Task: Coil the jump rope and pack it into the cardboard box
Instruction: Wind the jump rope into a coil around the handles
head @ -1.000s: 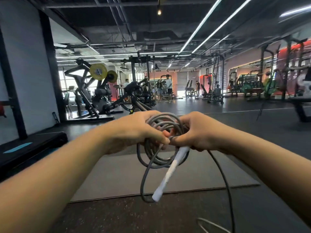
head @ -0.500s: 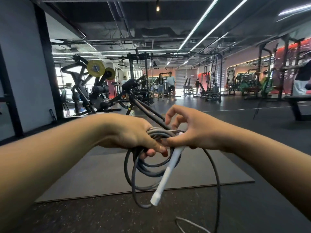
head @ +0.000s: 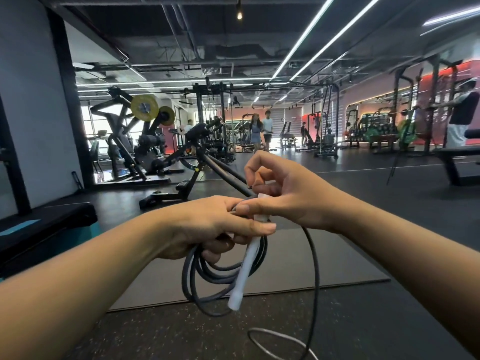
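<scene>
Dark gym floor [head: 363,193], grey mat [head: 324,258], weight machines [head: 145,141], ceiling strip lights [head: 306,35].

Both hands [head: 207,224] grip the coiled jump rope [head: 207,279].

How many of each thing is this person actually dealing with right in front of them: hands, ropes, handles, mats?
Hands: 2, the left hand and the right hand
Jump rope: 1, dark grey, partly coiled
White handle: 1 in sight
Grey floor mat: 1
Cardboard box: 0 in view
Total: 5
</scene>
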A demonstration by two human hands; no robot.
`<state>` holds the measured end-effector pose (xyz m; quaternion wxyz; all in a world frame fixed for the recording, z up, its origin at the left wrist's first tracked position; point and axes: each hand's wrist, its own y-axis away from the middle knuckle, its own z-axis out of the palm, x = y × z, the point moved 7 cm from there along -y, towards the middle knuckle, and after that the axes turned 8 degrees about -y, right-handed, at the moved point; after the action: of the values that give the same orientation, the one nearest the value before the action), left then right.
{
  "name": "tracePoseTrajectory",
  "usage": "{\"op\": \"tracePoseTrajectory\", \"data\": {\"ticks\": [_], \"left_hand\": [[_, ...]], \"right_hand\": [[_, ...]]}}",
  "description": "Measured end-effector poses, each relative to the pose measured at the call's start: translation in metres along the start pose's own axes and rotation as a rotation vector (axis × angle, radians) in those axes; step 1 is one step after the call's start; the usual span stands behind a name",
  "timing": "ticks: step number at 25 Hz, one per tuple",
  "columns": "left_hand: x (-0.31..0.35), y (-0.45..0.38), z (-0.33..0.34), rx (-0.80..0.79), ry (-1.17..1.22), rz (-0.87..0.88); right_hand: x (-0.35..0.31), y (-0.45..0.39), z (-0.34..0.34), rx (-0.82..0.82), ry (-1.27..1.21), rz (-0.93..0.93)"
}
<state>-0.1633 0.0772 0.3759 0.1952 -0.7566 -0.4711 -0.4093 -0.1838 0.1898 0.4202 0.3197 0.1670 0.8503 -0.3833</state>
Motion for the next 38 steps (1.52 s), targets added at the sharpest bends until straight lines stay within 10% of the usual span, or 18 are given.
{"op": "tracePoseTrajectory", "data": {"ticks": [9,20,26,30,35,38], "left_hand": [[0.004,0.013,-0.010,0.191,0.182,0.146],[-0.007,-0.011,-0.046,0.985,1.219,0.372],[-0.043,-0.026,-0.008,1.047,1.262,0.173],[-0.061,-0.014,-0.008,0.822,1.318,0.166],[-0.087,0.031,-0.032,0.841,0.669,-0.040],[-0.008,0.044,-0.067,0.844,-0.052,0.197]], "right_hand": [[0.041,0.033,-0.034,0.195,-0.092,0.312],[0.064,0.022,0.039,0.367,-0.787,0.187],[0.051,0.007,0.057,0.844,-1.033,0.192],[0.046,0.002,0.032,0.751,-0.708,0.261],[0.040,0.004,0.007,0.395,-0.363,0.364],[0.026,-0.002,0.005,0.142,-0.132,0.346]]}}
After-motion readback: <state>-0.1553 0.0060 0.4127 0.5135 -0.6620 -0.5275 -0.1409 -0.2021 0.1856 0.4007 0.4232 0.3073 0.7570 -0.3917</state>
